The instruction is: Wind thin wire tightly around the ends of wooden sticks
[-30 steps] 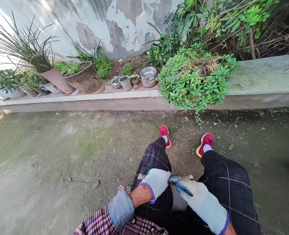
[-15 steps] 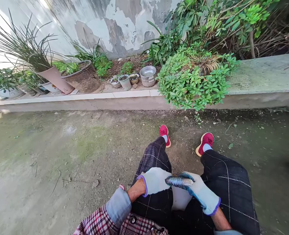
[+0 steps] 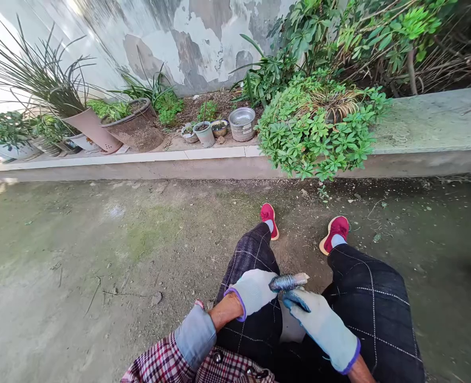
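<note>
I sit with my legs in dark checked trousers stretched out over bare ground. My left hand (image 3: 253, 290), in a pale work glove with a purple cuff, is closed round one end of a short stick wound with shiny grey wire (image 3: 288, 281). The stick points to the right, its bare wooden tip showing. My right hand (image 3: 319, 322), in a matching glove with blue-coated fingertips, lies just under and beside the stick, fingers curled towards it. Whether it grips anything is hidden.
My red shoes (image 3: 268, 217) rest on dirt-strewn concrete. A low kerb (image 3: 203, 155) runs across ahead, with plant pots (image 3: 134, 127), a metal bowl (image 3: 241, 123) and a leafy bush (image 3: 315, 133) behind it, below a peeling wall. A concrete ledge (image 3: 430, 127) lies at right.
My left hand has tilted the wire-wound stick up slightly. My right hand has slipped off it, down and to the right, after meeting it half a second ago.
</note>
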A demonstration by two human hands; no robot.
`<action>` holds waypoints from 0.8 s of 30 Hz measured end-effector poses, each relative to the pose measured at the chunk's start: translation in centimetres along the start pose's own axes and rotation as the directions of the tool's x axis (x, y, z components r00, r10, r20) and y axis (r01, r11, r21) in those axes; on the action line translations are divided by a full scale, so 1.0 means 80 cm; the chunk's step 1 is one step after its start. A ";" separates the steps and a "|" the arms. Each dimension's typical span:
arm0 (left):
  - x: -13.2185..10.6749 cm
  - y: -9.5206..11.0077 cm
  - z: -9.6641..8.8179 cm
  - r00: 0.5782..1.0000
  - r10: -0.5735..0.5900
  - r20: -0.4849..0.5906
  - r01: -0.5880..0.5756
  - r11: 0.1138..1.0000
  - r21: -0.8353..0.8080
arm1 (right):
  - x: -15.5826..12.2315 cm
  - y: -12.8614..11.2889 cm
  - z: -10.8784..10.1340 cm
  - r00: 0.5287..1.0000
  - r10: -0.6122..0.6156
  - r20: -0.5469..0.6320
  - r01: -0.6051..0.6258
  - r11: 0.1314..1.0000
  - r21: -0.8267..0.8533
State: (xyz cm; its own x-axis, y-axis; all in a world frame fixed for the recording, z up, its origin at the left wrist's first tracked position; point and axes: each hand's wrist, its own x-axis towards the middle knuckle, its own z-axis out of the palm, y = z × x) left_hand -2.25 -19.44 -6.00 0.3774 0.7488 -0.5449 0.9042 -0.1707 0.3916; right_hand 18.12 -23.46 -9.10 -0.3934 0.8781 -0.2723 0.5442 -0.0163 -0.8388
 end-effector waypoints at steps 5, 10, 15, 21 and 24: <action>-0.008 0.006 -0.007 1.000 0.006 -0.004 -0.005 0.998 0.060 | -0.016 -0.005 0.000 0.998 -0.056 0.009 0.057 0.974 -0.221; -0.013 0.017 -0.017 0.999 -0.012 0.040 0.006 0.990 0.143 | -0.030 -0.010 0.000 0.998 -0.064 0.010 0.064 0.950 -0.307; -0.012 0.026 -0.005 0.995 0.018 0.094 -0.044 0.960 0.276 | -0.028 -0.014 -0.015 0.995 -0.099 0.014 0.097 0.924 -0.369; -0.014 0.030 0.001 0.953 0.193 0.234 -0.275 0.875 0.399 | 0.000 0.005 -0.034 0.999 -0.021 0.041 0.030 0.973 -0.229; -0.013 0.026 -0.004 0.943 0.219 0.252 -0.304 0.875 0.377 | 0.016 0.030 -0.033 0.999 0.018 0.047 -0.018 1.000 -0.009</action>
State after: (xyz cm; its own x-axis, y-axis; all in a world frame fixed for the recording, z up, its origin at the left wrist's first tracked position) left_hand -0.86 -20.36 -4.39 0.6041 0.5074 -0.6145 0.7519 -0.6183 0.2287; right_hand 20.90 -21.12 -10.24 -0.4179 0.8542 -0.3094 0.5578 -0.0276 -0.8295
